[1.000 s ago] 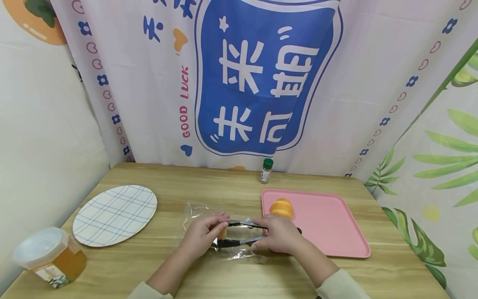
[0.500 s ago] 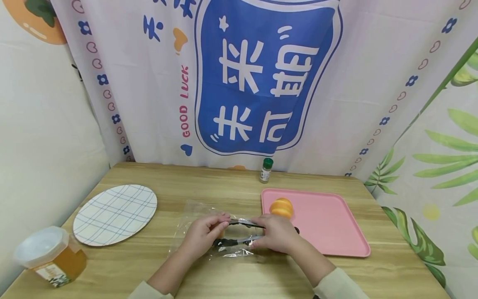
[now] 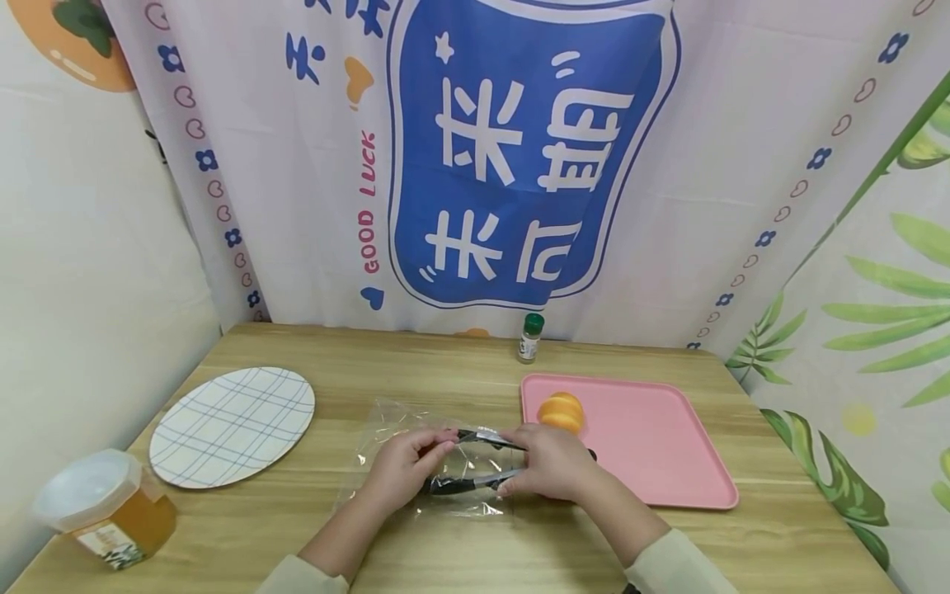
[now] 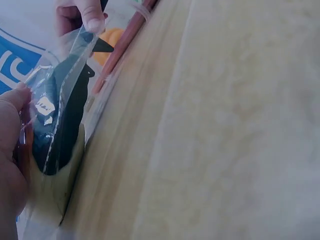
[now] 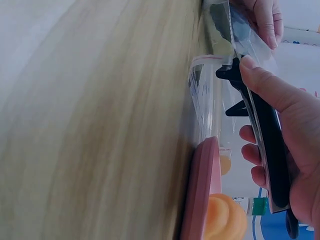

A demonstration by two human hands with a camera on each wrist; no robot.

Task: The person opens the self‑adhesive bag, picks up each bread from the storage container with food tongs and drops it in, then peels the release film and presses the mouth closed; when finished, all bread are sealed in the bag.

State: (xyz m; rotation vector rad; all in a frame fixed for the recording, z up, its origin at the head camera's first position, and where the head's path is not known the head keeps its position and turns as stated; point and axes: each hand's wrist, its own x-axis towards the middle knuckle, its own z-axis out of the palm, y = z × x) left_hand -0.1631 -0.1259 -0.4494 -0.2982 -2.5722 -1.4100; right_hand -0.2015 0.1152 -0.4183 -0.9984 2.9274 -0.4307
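Note:
My right hand grips a pair of tongs by its dark handles, thumb on one arm and fingers round the other. The tongs lie sideways, arms spread apart, with their black heads inside a clear plastic bag. My left hand holds the bag at the tongs' head end, its thumb and fingertips close to the upper head. Much of the bag is hidden behind that hand. In the right wrist view a pale yellowish patch shows through the bag near the heads.
Right of the hands lies a pink tray with an orange striped bun at its left side. A green-capped shaker bottle stands at the back. On the left are a checked oval plate and a lidded honey jar.
The plastic bag has spread slightly further left and shifted around the tongs. An orange patch earlier visible between the tong heads is now out of sight. Both hands have hardly moved.

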